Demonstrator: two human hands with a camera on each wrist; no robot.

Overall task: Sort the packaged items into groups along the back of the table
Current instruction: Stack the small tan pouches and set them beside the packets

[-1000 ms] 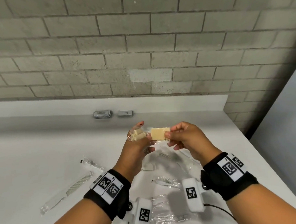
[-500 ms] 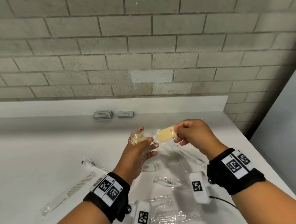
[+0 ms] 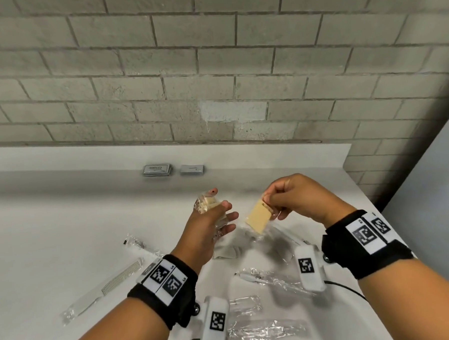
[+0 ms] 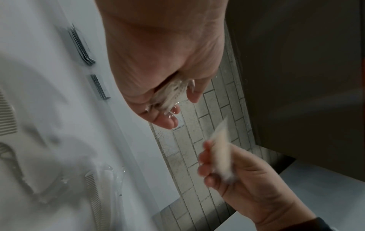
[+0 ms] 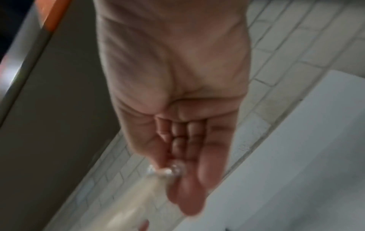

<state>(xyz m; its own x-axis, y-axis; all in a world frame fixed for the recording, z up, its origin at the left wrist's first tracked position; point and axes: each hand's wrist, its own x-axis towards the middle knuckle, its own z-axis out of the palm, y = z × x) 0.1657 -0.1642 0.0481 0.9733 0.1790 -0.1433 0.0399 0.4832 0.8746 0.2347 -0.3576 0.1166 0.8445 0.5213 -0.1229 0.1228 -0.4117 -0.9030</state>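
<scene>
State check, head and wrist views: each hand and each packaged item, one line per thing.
left hand: raised, holds wrapped pale packets
right hand: raised, pinches tan packet by its top, packet hangs tilted
two grey sachet stacks: flat, side by side at the table's back
wrapped comb: lying flat, front left
clear wrapped items: scattered, unsorted

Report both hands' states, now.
Left hand: grips a clear-wrapped tan packet.
Right hand: pinches a flat tan wrapped packet by its top edge.
</scene>
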